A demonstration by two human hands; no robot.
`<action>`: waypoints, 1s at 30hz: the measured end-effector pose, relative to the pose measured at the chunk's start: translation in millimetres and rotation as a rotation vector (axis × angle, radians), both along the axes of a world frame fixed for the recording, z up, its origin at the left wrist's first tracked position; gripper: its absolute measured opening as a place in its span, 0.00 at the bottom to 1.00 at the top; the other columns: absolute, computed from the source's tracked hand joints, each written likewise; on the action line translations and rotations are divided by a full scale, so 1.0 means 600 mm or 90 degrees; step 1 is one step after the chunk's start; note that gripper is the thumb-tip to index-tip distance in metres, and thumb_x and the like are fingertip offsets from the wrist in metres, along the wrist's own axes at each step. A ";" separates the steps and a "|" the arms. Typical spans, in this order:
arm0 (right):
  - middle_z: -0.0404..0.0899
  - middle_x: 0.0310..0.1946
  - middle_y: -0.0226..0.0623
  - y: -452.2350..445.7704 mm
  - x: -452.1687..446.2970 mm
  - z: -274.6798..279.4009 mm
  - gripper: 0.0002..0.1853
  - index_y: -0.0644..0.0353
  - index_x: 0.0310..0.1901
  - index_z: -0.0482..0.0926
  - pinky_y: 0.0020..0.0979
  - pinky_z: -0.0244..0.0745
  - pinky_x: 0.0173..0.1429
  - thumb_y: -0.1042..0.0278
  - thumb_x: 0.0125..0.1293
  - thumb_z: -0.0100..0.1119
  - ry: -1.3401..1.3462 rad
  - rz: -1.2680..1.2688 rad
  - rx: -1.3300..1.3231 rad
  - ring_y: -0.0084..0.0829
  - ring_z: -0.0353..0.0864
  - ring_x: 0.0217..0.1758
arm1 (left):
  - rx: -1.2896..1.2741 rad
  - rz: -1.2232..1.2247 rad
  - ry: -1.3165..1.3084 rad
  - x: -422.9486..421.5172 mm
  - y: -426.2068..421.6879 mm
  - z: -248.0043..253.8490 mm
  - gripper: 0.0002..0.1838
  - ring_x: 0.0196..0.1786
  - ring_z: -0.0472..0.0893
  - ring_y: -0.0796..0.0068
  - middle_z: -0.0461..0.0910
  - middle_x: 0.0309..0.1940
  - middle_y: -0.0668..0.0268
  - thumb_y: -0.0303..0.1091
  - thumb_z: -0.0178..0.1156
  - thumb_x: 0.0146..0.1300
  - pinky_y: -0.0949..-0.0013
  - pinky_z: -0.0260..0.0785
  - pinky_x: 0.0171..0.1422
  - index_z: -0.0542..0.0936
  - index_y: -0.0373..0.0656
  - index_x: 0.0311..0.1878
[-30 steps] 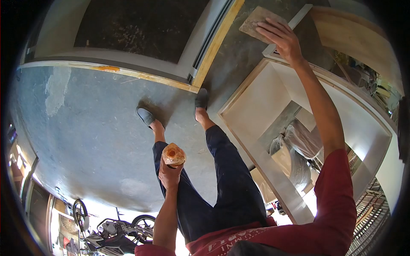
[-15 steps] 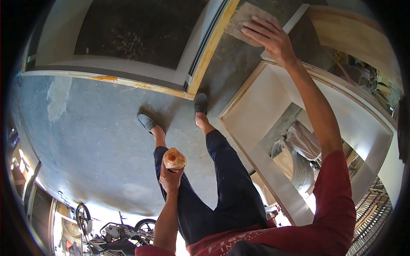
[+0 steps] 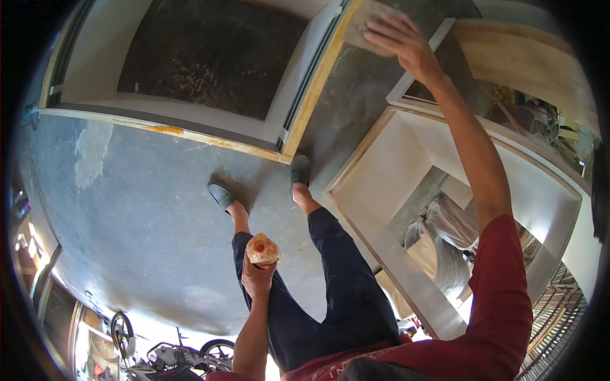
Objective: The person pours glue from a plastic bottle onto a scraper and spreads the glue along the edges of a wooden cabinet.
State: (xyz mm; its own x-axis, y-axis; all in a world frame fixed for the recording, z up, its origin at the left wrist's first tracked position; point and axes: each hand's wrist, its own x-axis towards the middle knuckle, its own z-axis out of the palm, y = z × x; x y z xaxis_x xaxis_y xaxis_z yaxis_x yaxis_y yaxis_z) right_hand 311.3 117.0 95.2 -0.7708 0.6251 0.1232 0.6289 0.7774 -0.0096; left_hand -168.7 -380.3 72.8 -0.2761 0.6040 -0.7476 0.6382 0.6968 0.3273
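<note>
My left hand [image 3: 258, 279] is wrapped round a bottle [image 3: 262, 250] whose top is coated with orange, glue-like residue and has a hole in the middle. At the upper right, my right hand [image 3: 406, 51] reaches far out with its fingers over a flat greyish-brown pad [image 3: 362, 32], blurred by motion. The pad overlaps the yellowish edge of a white cabinet frame [image 3: 305, 105]; whether it touches that edge I cannot tell. An orange smear [image 3: 166, 130] lies on the frame's nearer edge.
Another white box-like cabinet [image 3: 381, 149] stands close on the right, with plastic-wrapped items [image 3: 448, 222] showing through its opening. My feet are on the grey floor [image 3: 152, 216] near the first frame's corner. A motorcycle [image 3: 171, 357] is at the lower left.
My right hand and the pad have shifted slightly up towards the view's top edge. The surroundings sit a little lower in view. My left hand keeps its hold on the bottle.
</note>
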 end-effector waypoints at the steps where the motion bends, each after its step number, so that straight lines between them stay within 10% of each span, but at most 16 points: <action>1: 0.76 0.77 0.23 0.022 -0.004 -0.003 0.37 0.41 0.74 0.80 0.52 0.59 0.88 0.87 0.66 0.57 -0.028 -0.001 0.048 0.37 0.68 0.84 | -0.001 -0.002 -0.001 0.000 -0.002 -0.001 0.52 0.63 0.87 0.48 0.86 0.64 0.54 0.47 0.87 0.45 0.51 0.79 0.66 0.76 0.43 0.75; 30: 0.84 0.69 0.33 0.073 -0.016 0.019 0.32 0.51 0.66 0.86 0.50 0.69 0.79 0.90 0.62 0.56 -0.048 -0.217 -0.046 0.44 0.76 0.77 | 0.001 -0.001 0.003 0.002 0.009 -0.001 0.51 0.63 0.87 0.49 0.87 0.62 0.54 0.47 0.88 0.44 0.53 0.80 0.67 0.77 0.46 0.74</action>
State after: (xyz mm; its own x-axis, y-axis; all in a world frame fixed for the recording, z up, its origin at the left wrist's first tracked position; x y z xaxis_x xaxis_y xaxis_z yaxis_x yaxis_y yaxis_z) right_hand 301.6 161.0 106.7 -0.5222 0.8526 0.0197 0.8527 0.5223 0.0000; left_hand -167.3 -375.2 72.3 -0.2790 0.6055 -0.7454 0.6403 0.6958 0.3255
